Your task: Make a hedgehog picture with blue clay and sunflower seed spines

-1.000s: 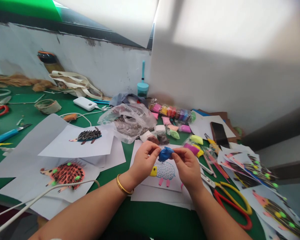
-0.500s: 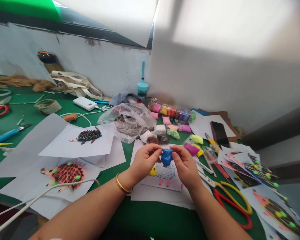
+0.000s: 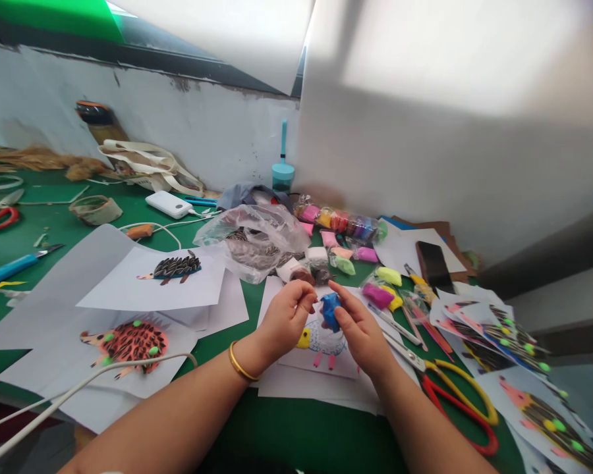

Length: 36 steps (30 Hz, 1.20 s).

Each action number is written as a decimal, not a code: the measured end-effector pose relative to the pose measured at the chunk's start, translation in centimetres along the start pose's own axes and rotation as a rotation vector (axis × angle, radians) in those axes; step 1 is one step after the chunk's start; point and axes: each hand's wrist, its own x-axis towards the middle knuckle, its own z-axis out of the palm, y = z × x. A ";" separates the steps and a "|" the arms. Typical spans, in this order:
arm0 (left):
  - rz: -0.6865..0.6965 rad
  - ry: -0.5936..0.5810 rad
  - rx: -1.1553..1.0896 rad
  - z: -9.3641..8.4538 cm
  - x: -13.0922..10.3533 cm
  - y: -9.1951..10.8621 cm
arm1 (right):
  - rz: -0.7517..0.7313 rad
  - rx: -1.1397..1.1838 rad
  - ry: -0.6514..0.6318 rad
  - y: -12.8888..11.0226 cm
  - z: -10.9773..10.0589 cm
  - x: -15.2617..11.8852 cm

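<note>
A lump of blue modelling clay [image 3: 331,313] sits between the thumb and fingers of my right hand [image 3: 358,322], above the paper. Its surface looks crumpled; whether a clear wrapper is still around it, I cannot tell. My left hand [image 3: 289,316] is closed in a pinch just left of the clay, apart from it, and what lies between its fingertips is too small to make out. Beneath both hands lies a white sheet [image 3: 286,382] bearing a hedgehog picture [image 3: 321,342] with a yellow face, pink feet and a blue-patterned body, partly covered by my hands.
Wrapped clay pieces [image 3: 346,264] and a bag of seeds [image 3: 257,243] lie beyond my hands. Scissors [image 3: 454,388], a pen [image 3: 398,326] and a phone [image 3: 433,265] are to the right. Finished hedgehog pictures [image 3: 128,345] lie left, crossed by a white cable [image 3: 93,372].
My left hand has come off the blue clay and moved slightly left. The clay now rests in my right hand alone and has turned, its shape looking more crumpled.
</note>
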 end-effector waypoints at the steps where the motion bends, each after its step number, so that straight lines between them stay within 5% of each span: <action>1: 0.039 0.003 0.027 0.0 -0.1 -0.1 | 0.001 0.013 0.006 -0.1 0.0 0.0; 11: 0.295 0.073 0.229 -0.3 0.0 0.4 | 0.001 0.046 0.006 -0.2 0.2 0.0; 20: 0.337 0.132 0.260 -0.8 0.0 0.4 | -0.013 0.032 0.016 -0.4 -0.1 0.1; 24: 0.217 0.128 0.164 -0.5 0.0 0.7 | -0.031 0.006 0.025 -0.4 -0.1 0.2; 30: -0.185 0.029 -0.289 0.0 0.3 1.0 | -0.101 -0.050 0.024 0.1 -0.2 0.3; 36: -0.230 0.003 -0.371 0.7 0.1 0.4 | -0.160 -0.314 0.005 0.6 -0.3 0.2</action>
